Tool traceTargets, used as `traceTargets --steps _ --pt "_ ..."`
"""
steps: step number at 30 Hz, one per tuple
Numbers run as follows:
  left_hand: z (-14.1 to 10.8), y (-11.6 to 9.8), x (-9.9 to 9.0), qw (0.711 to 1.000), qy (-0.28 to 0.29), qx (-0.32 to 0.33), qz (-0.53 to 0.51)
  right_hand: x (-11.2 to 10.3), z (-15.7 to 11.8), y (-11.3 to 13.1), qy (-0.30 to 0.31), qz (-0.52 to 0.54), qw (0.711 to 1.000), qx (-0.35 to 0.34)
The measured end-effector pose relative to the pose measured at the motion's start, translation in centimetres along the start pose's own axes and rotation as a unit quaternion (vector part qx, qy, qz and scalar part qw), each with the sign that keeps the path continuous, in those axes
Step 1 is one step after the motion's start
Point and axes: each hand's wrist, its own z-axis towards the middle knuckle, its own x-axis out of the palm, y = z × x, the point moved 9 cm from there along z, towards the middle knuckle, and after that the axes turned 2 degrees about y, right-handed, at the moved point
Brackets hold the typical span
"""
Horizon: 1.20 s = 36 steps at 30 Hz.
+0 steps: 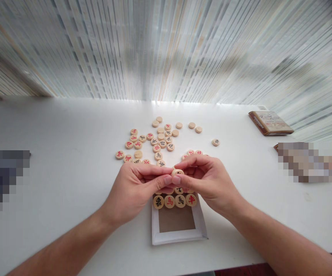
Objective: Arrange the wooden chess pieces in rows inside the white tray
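Above a shallow white box (180,237), my left hand (138,188) and my right hand (208,182) meet at a round wooden chess piece (177,173). The thumbs and fingertips of both hands pinch it between them. Inside the box, a row of four pieces shows, among them a red one (169,201) and a black one at the left (158,202). More pieces behind that row are partly hidden under my fingers. The front part of the box shows its bare brown bottom.
Several loose pieces (157,148) lie on the white table (76,153) beyond my hands, some face down. One piece (216,142) sits apart at the right. A brown book-like box (271,123) and a blurred item (309,161) are far right; a blurred dark object (2,180) is left.
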Motion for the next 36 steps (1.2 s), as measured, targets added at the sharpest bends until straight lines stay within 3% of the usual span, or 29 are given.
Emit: traceTargets --steps 7,17,28,36 --pt "0.0 -0.5 0.4 0.999 0.002 0.034 0.023 -0.1 0.0 0.1 -0.008 0.016 1.000 -0.003" --pt "0.1 -0.8 -0.2 0.999 -0.024 0.045 -0.013 0.4 -0.2 0.0 0.046 0.024 0.999 -0.006" --pt "-0.4 -1.2 0.9 0.998 0.005 0.053 0.036 -0.1 -0.1 -0.3 -0.002 0.019 1.000 0.002" --pt "-0.7 -1.8 0.8 0.995 -0.025 0.085 0.034 0.1 -0.1 0.1 -0.004 0.029 1.000 -0.006"
